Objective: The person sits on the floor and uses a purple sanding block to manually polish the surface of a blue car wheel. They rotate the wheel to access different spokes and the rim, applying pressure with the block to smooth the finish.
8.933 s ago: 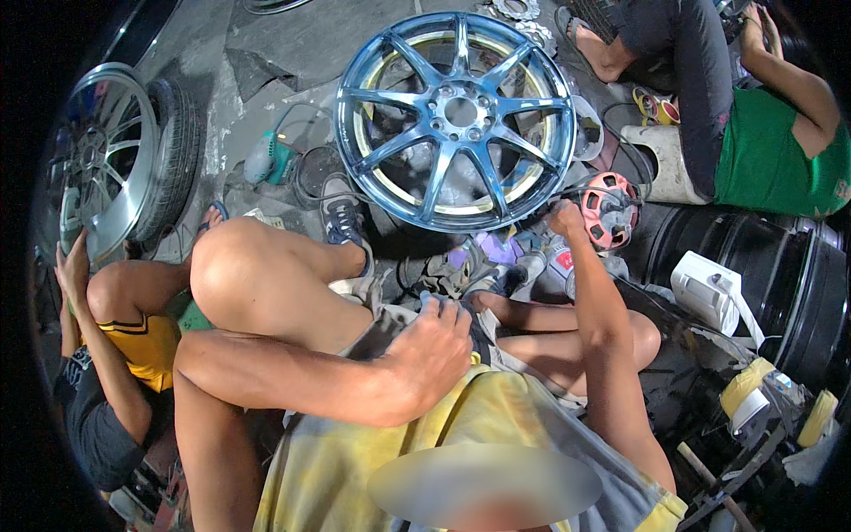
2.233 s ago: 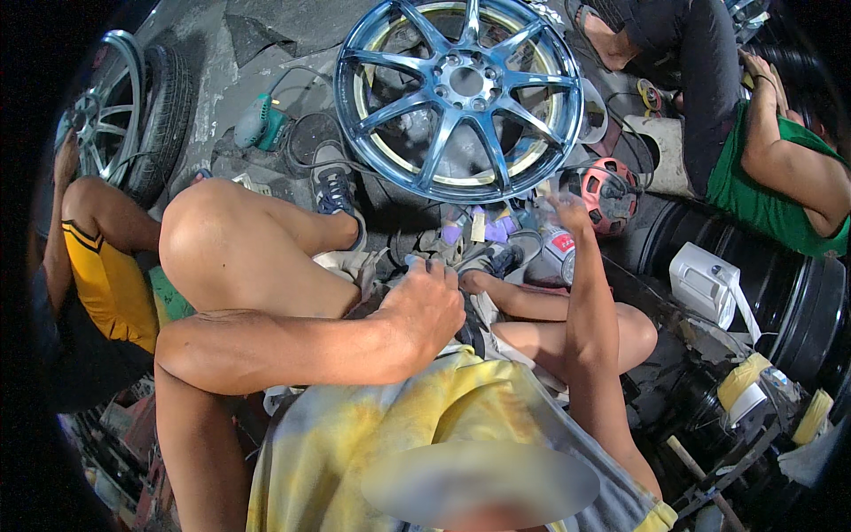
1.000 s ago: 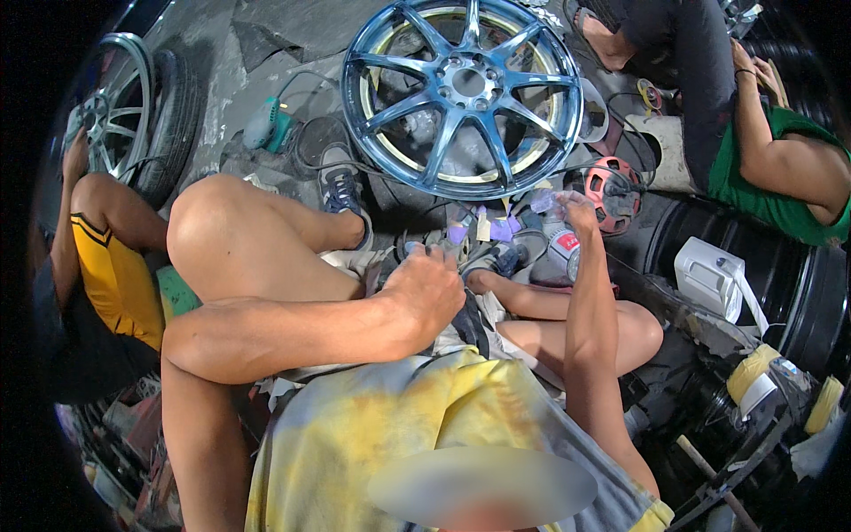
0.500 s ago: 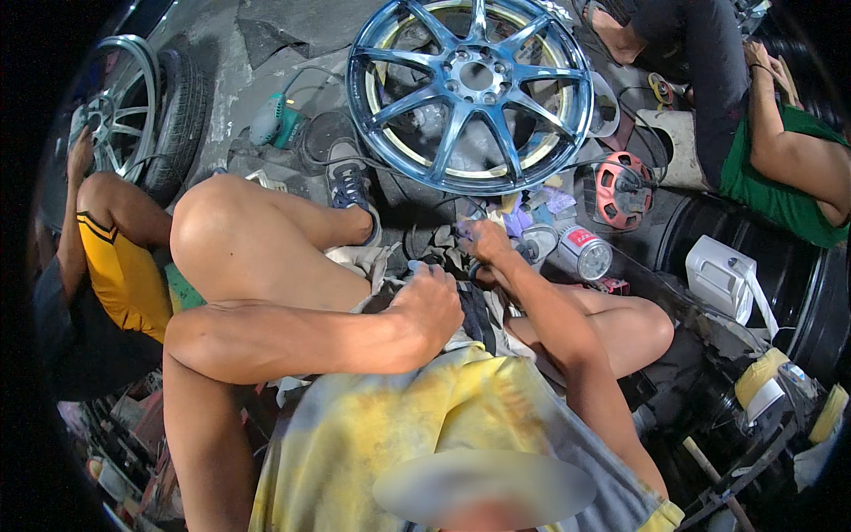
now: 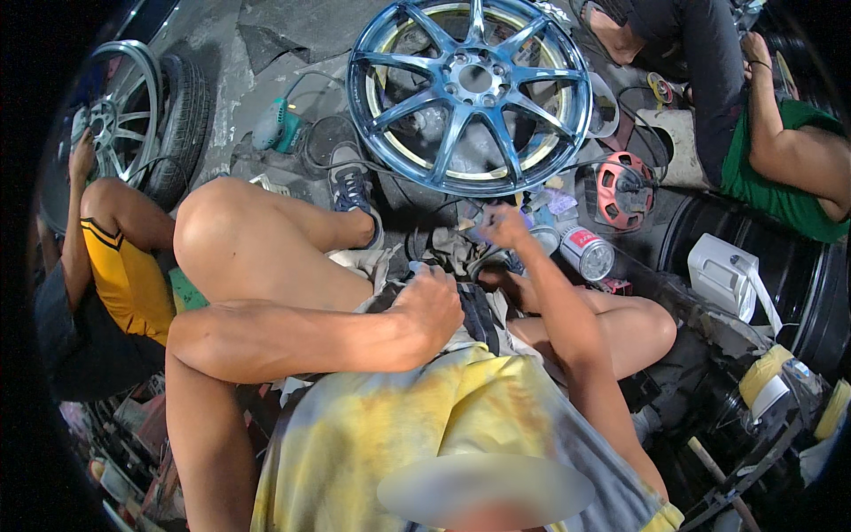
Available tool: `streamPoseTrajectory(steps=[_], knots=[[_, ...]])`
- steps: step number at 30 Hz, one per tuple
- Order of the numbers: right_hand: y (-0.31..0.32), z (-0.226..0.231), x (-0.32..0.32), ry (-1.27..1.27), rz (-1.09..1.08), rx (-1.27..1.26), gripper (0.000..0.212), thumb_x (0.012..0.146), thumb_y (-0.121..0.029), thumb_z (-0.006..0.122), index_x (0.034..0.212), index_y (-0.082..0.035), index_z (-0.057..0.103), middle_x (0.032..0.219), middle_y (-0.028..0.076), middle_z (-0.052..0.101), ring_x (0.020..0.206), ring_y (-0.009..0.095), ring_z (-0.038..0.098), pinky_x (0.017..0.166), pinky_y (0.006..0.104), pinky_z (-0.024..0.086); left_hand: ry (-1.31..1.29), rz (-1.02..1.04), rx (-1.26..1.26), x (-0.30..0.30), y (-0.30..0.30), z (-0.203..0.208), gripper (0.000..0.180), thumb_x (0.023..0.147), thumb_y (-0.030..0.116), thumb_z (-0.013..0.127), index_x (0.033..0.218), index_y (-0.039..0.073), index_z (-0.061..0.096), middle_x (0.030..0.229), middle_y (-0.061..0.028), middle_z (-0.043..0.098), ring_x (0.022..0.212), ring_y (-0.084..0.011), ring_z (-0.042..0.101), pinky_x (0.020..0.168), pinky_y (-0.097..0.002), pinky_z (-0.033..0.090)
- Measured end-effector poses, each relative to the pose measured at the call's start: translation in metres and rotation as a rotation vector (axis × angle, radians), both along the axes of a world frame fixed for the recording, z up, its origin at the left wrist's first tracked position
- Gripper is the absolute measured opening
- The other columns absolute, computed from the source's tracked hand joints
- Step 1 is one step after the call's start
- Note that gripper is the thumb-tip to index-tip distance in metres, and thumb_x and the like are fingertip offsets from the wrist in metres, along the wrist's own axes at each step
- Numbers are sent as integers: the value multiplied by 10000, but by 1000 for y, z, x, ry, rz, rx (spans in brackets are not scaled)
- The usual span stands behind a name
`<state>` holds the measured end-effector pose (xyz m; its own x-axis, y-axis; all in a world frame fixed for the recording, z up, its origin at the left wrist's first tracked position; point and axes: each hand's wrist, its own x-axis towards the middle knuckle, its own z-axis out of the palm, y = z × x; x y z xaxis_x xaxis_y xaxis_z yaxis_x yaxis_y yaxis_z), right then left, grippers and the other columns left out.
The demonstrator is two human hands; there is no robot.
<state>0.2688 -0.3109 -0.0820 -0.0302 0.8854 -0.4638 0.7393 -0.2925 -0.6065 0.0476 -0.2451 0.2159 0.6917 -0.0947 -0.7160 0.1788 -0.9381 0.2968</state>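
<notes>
My left hand is closed in a fist over my lap, with a small bluish-grey bit showing by the thumb; what the fingers hold is hidden. In front of it, my right hand is closed, its fingers pinched at a small purplish-grey piece that is blurred. Beyond both hands lies a blue and silver multi-spoke wheel rim, its near edge just past my right hand. Neither hand touches it. A silver can with a red label stands right of my right hand, near scattered purple scraps.
A red-orange slotted disc and a white jug are at the right. A green power tool with a cord lies left of the rim. One person in green sits at right; another in yellow shorts holds a silver rim.
My right hand has moved slightly forward and right, toward the purple scraps. My left hand stays in place. At the right, the other person's hands have shifted a little.
</notes>
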Motion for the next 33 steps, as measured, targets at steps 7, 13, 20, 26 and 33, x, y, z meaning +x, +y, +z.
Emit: streamPoseTrajectory(steps=[7,13,20,26,33], knots=[[10,57,66,-464,-361,-45,338,748,-248,756,994,-26,695,964,228,679,967,378,656,833,459,516,20,-51,-4,4,-2,-3,256,828,149,636,1049,28,686,1076,-129,623,1047,-273,580,877,-407,453],[8,61,26,-352,-359,-26,337,736,-325,768,828,-8,700,850,233,683,836,397,669,771,453,526,15,-30,-5,2,-2,-4,258,833,153,636,1058,38,688,1088,-122,623,1054,-271,578,884,-411,452],[-13,21,53,-344,-285,-197,549,728,-309,780,1214,-116,614,1168,200,627,1068,377,620,891,431,519,6,-33,19,0,0,-2,257,833,152,636,1058,39,689,1089,-127,622,1066,-273,575,902,-414,452],[-12,37,72,-515,-404,-56,631,743,-262,791,1264,-43,509,1340,221,474,1120,406,579,915,470,504,1,-34,11,0,-1,-2,258,823,153,641,1048,37,690,1082,-127,623,1062,-275,576,899,-411,455],[-19,50,22,-434,-143,-101,561,775,-307,745,1230,-42,551,1317,241,490,1093,421,580,914,485,494,-24,-25,18,1,-2,1,305,796,177,674,1063,31,701,1090,-138,627,1063,-277,576,895,-412,453]])
